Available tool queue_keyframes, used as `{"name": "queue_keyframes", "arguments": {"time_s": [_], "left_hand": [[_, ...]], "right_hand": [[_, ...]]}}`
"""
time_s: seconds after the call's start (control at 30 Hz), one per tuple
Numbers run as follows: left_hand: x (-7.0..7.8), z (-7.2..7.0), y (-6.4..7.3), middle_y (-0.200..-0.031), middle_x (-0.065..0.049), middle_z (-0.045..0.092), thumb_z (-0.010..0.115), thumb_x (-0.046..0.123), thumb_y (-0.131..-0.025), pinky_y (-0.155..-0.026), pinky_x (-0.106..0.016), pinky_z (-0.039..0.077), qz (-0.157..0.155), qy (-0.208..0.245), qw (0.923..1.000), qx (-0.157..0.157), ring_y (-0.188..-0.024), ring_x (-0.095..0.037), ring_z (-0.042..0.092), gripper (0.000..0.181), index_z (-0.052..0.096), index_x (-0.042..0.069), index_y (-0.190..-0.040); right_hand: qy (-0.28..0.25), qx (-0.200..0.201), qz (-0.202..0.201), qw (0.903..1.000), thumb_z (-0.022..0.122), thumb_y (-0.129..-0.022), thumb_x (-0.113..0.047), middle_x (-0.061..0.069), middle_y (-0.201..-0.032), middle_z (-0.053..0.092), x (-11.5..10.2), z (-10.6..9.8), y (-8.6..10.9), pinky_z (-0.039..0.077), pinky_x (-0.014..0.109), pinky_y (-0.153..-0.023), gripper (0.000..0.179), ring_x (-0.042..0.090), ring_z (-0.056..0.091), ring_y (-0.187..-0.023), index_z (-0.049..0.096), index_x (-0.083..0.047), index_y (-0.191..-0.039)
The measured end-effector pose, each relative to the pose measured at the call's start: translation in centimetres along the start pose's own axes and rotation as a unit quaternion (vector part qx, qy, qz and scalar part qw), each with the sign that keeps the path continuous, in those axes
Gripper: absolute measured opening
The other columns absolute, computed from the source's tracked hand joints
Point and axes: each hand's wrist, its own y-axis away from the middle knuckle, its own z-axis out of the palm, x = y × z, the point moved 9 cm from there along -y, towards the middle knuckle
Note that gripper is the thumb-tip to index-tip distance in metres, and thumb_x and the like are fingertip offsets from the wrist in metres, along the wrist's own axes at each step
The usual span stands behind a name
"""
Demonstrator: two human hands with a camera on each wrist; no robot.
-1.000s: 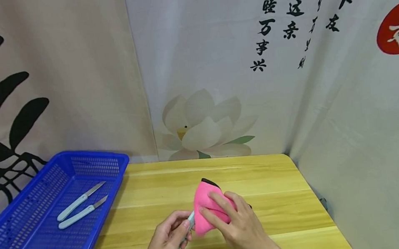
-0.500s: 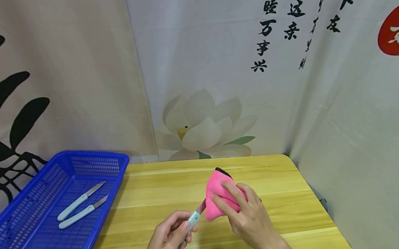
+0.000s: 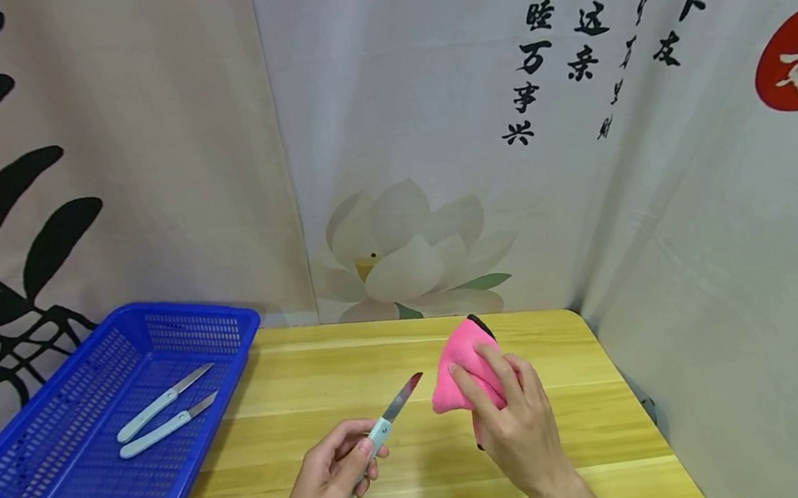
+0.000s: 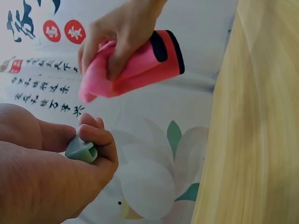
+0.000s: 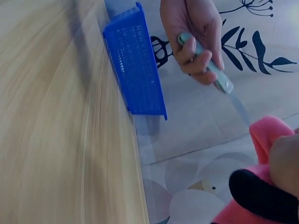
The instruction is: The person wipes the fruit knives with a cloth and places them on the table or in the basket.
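Observation:
My left hand (image 3: 331, 477) grips the pale green handle of a small knife (image 3: 381, 435), its blade pointing up and to the right. Pink shows near the blade's tip, perhaps a reflection of the cloth. In my right hand (image 3: 521, 426) is a folded pink cloth (image 3: 464, 371) with black edging, pinched between thumb and fingers. In the head view a gap separates the cloth from the blade tip. Only the handle's butt end shows in the left wrist view. Both hands are above the wooden table.
A blue plastic basket (image 3: 236, 388) stands on the left of the wooden table (image 3: 584, 393). Two similar knives, the upper knife (image 3: 162, 404) and the lower knife (image 3: 165, 427), lie in it side by side. Printed curtains (image 3: 411, 113) hang behind the table and to its right.
The right hand has moved right and upward with the pink cloth, off the knife. The blade, earlier covered by the cloth, is now exposed. The left hand has hardly moved.

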Motion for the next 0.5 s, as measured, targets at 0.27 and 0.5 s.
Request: {"name": "queue_keyframes", "arguments": {"time_s": [0.27, 0.5], "left_hand": [[0.3, 0.5, -0.4, -0.112, -0.006, 0.069, 0.052, 0.022, -0.122, -0.073, -0.020, 0.057, 0.021, -0.004, 0.9997, -0.008, -0.088, -0.006, 0.064, 0.037, 0.061, -0.004, -0.146], [0.5, 0.9, -0.4, -0.104, -0.009, 0.065, 0.051, 0.022, -0.122, -0.072, -0.022, 0.056, 0.025, -0.016, 0.9995, -0.015, -0.083, -0.006, 0.061, 0.036, 0.062, -0.004, -0.145]], "right_hand": [[-0.048, 0.009, -0.099, 0.9939, 0.049, -0.113, -0.009, 0.020, -0.144, 0.072, -4.4, 0.3, 0.0, 0.060, 0.046, -0.087, 0.040, 0.038, 0.064, -0.107, 0.081, -0.019, -0.135], [-0.047, 0.005, -0.123, 0.9913, 0.048, -0.118, -0.010, 0.018, -0.142, 0.072, -5.8, 0.7, 0.1, 0.062, 0.043, -0.084, 0.037, 0.039, 0.065, -0.108, 0.081, -0.020, -0.134]]}}
